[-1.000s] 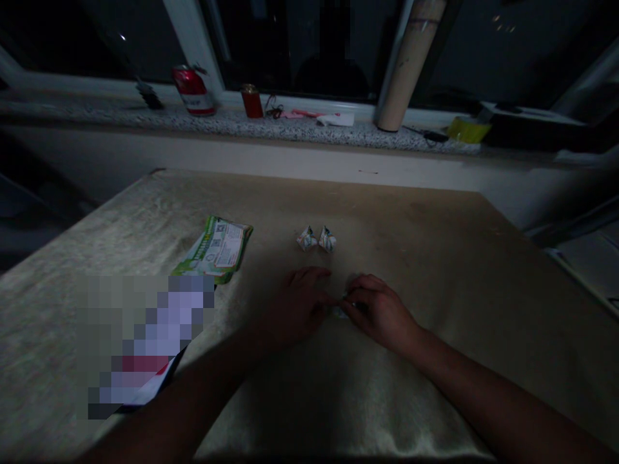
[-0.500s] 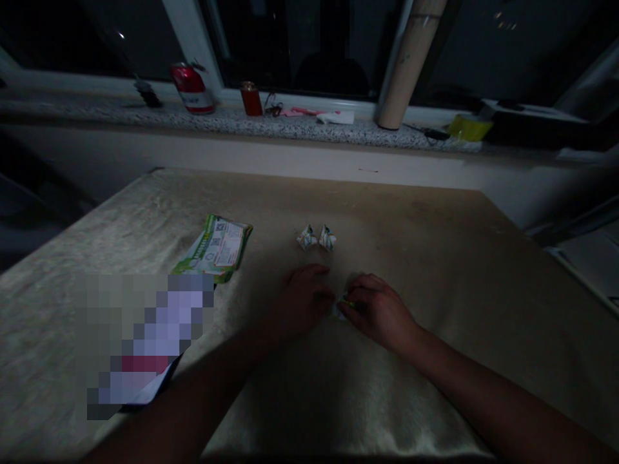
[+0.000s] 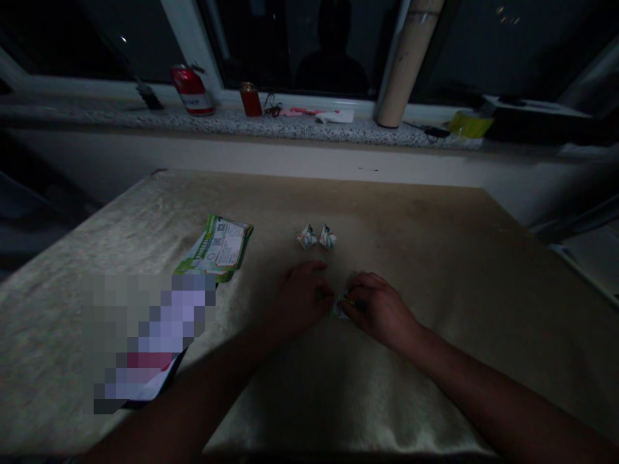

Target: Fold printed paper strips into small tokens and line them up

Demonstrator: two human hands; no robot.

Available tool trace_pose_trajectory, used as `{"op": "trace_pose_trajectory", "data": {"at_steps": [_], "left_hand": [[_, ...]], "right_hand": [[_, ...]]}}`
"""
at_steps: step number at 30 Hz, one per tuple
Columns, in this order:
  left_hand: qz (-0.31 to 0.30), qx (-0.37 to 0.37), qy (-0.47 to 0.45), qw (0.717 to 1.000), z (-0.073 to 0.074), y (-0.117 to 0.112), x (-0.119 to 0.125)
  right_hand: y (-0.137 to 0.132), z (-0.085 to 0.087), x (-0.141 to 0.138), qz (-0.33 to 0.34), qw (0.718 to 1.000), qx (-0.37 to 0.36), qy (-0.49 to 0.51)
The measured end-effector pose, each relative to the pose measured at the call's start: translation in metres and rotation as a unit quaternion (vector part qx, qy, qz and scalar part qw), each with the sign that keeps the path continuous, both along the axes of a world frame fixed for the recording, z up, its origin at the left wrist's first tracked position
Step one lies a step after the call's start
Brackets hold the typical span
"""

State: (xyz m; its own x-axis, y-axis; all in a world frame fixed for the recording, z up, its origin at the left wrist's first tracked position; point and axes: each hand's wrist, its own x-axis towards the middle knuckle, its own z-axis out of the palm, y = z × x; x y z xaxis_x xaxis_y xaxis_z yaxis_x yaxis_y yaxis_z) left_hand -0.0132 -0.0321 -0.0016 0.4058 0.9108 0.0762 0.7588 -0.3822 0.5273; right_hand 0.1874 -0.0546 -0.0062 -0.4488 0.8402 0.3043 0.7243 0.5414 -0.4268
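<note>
Between my hands, low on the cloth-covered table [image 3: 416,258], is a small printed piece [image 3: 341,310] in green and white, mostly covered by fingers. My right hand [image 3: 380,303] is closed, thumb and fingertips pinching this piece. My left hand [image 3: 305,293] lies just to its left, palm down, fingers bent but apart, the thumb side close to the piece's edge; whether it touches is too dark to tell. Beyond the hands stand two small folded printed shapes, a left one [image 3: 307,237] and a right one [image 3: 327,237], side by side.
A green and white printed packet [image 3: 220,248] lies at the left, beside a blurred-out flat device [image 3: 167,335] near my left forearm. Along the stone windowsill [image 3: 222,125] are a red can [image 3: 192,90], a red jar [image 3: 251,100], a cardboard tube [image 3: 409,64] and a yellow item [image 3: 470,125].
The hands hold nearly the same pose around the small piece. My left hand has shifted very slightly. The view has tilted a little; the folded shapes and packet have stayed put.
</note>
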Motion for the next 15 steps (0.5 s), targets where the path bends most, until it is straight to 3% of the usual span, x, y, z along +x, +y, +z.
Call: {"op": "trace_pose_trajectory", "data": {"at_steps": [15], "left_hand": [[0.003,0.027,0.015,1.0,-0.002,0.007,0.018]], "right_hand": [[0.001,0.0,0.001,0.002,1.0,-0.003,-0.001]]}}
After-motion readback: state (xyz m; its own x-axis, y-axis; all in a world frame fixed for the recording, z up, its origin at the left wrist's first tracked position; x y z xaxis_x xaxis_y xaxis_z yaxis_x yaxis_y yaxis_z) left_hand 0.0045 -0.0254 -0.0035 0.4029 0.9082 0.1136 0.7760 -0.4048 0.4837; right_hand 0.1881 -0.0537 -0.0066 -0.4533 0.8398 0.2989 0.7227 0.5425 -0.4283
